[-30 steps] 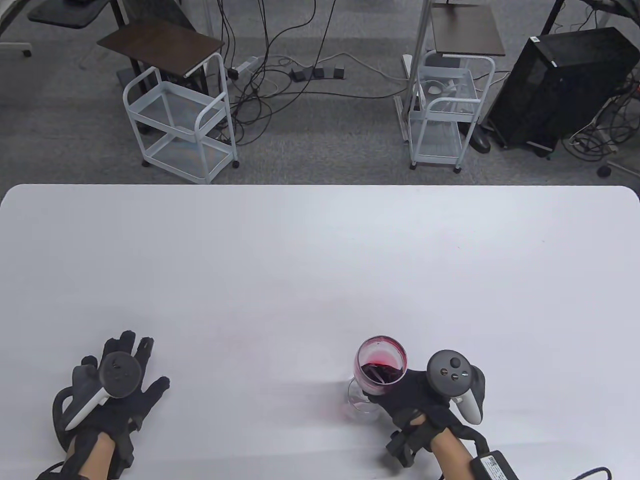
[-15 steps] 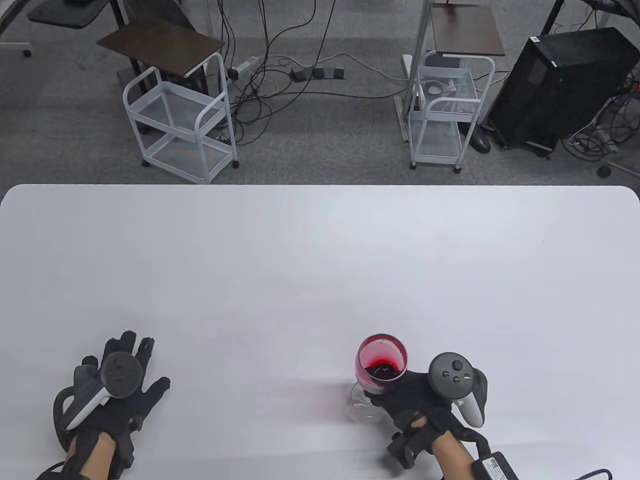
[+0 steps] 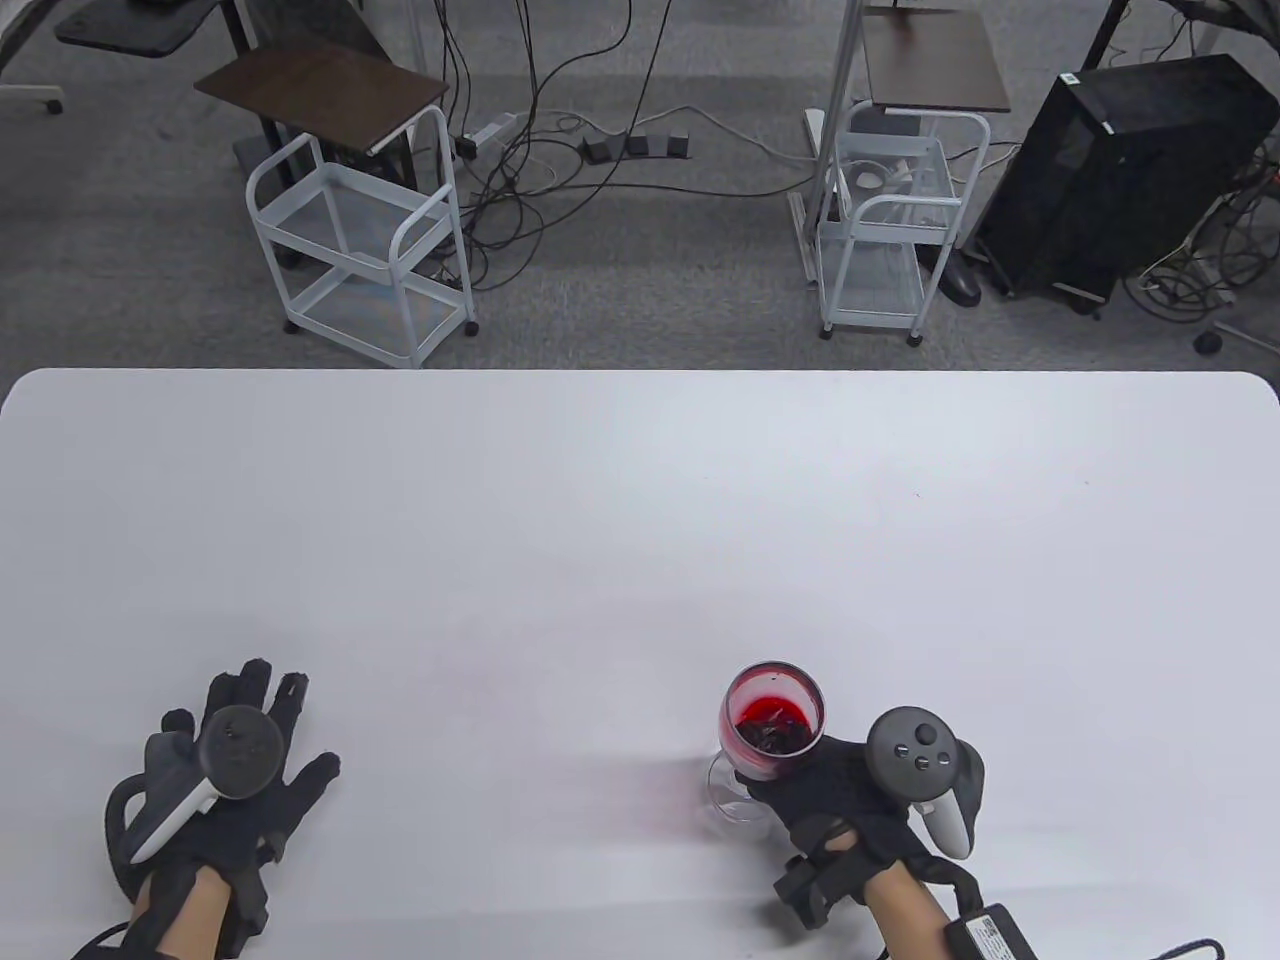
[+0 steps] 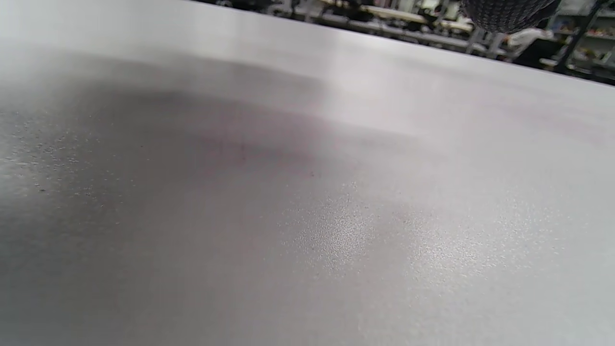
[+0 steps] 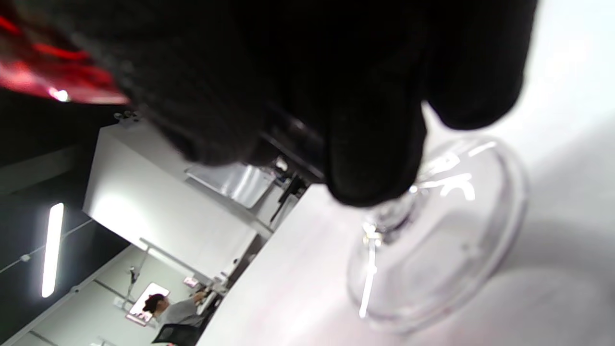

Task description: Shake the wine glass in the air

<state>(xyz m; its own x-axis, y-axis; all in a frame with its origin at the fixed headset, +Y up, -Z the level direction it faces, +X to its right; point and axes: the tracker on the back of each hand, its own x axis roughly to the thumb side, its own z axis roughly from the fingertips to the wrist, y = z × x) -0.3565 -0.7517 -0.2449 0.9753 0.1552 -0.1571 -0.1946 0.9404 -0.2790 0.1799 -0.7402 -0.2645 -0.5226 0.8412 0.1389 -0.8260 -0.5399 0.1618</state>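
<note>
- Wine glass [image 3: 772, 722]: near-right part of the counter [image 3: 600, 520], bowl about a third full of red liquid, held up off the surface w/ foot [image 5: 435, 235] hanging over its own shadow in the right wrist view.
- Liquid sits uneven in the bowl, red film up the inner wall, so prob. mid-swirl.
- Right hand [image 3: 850, 790] grip: fingers [image 5: 379, 158] wrapped round the stem just under the bowl, closed on it; foot free below.
- To do it well: keep the hold low on the stem, move from the wrist in small circles, rim roughly level. Big jerks w/ this fill risk slop over the rim.
- Keep the foot off the counter throughout; a tap on it could chip or jolt the glass.
- Left hand [image 3: 225, 790]: flat on the counter at near-left, fingers spread, holding nothing, well apart from the glass. Fine to leave it there.
- Left wrist view: only bare counter, one fingertip at top edge.
</note>
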